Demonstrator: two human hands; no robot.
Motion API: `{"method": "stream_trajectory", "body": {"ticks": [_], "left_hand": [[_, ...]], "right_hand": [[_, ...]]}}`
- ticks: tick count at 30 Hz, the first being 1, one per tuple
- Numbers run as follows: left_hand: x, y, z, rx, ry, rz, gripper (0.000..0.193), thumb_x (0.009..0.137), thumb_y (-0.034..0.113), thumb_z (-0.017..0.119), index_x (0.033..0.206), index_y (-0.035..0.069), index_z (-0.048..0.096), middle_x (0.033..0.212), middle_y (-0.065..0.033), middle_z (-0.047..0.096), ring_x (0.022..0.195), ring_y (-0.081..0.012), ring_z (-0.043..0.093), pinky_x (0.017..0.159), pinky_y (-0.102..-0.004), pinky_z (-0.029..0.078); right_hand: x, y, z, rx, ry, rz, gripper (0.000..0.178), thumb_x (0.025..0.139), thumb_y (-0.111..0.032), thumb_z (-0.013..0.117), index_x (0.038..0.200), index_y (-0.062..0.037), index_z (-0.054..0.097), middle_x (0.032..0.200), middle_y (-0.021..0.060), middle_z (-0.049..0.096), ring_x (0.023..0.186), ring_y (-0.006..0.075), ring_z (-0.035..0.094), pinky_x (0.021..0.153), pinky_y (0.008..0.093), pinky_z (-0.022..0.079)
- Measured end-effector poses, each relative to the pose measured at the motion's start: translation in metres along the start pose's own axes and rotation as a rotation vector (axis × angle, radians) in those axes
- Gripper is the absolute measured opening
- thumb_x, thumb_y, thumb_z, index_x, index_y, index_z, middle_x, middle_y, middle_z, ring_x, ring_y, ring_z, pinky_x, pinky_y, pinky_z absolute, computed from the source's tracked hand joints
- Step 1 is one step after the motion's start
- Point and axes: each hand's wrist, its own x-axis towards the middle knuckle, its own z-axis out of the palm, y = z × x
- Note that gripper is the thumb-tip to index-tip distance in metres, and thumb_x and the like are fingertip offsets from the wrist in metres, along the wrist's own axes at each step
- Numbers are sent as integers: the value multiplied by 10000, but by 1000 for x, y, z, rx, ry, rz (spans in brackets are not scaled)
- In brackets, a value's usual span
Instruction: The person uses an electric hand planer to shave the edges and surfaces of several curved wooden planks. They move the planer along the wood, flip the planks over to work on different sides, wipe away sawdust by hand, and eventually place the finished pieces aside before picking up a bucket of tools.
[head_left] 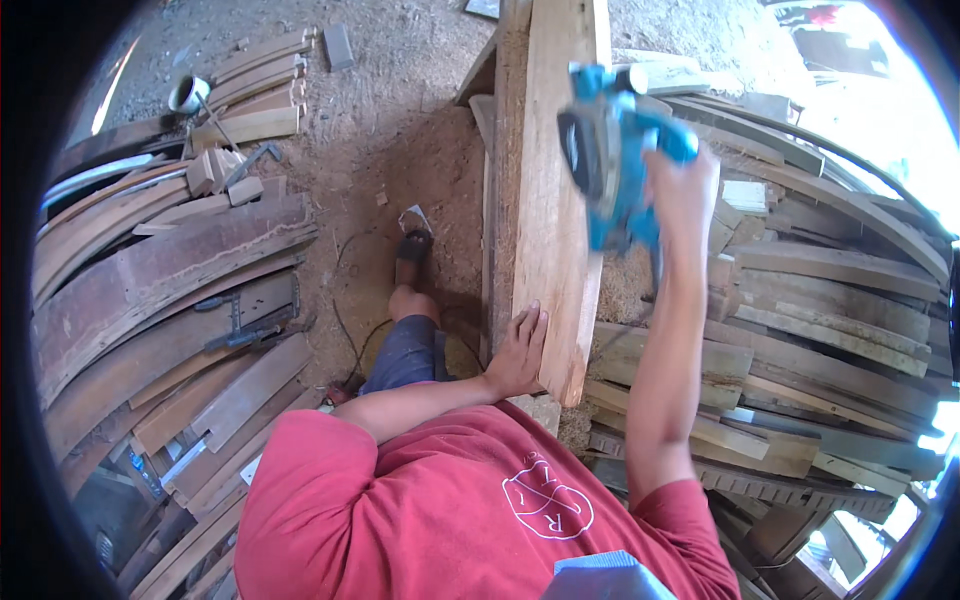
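Observation:
A long pale wooden beam (556, 200) runs away from me, its near end close to my body. My right hand (684, 188) is closed round the rear handle of a teal electric hand planer (618, 170). The planer is slightly blurred and overlaps the beam's right edge; I cannot tell whether its base touches the wood. Flat against the beam's near left edge lies my left hand (520, 350), fingers stretched out and holding nothing.
Stacked boards (830, 310) fill the right side, and more planks (180, 260) lie at the left with clamps (236, 318) among them. A white cup-like container (187, 95) stands at the far left. A dark cord (345, 310) trails over the dusty floor near my foot.

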Motion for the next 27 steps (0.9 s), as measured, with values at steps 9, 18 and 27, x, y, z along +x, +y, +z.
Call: {"method": "stream_trajectory", "body": {"ticks": [9, 18, 27], "left_hand": [[-1, 1, 4, -39, -89, 14, 1354, 710, 565, 840, 1564, -192, 112, 1612, -450, 148, 1450, -621, 241, 1223, -635, 244], [7, -3, 3, 8, -20, 52, 1287, 758, 550, 811, 1536, -219, 134, 1587, -459, 173, 1482, -603, 196, 1198, -666, 217], [3, 7, 2, 37, -42, -41, 1556, 491, 360, 1016, 1613, -109, 45, 1657, -375, 104, 1473, -565, 231, 1241, -598, 262]], "right_hand": [[214, 22, 24, -17, -69, 50, 196, 890, -163, 685, 763, -16, 710, 647, 73, 648, 482, 183, 589, 438, 348, 440], [-81, 18, -41, -156, -78, 124, 82, 873, -123, 723, 850, -48, 697, 646, 11, 606, 539, 106, 553, 509, 303, 453], [-381, 60, -120, -148, -42, 371, 547, 863, 22, 696, 1406, 13, 621, 1106, 83, 733, 973, 124, 645, 893, 285, 518]]}}
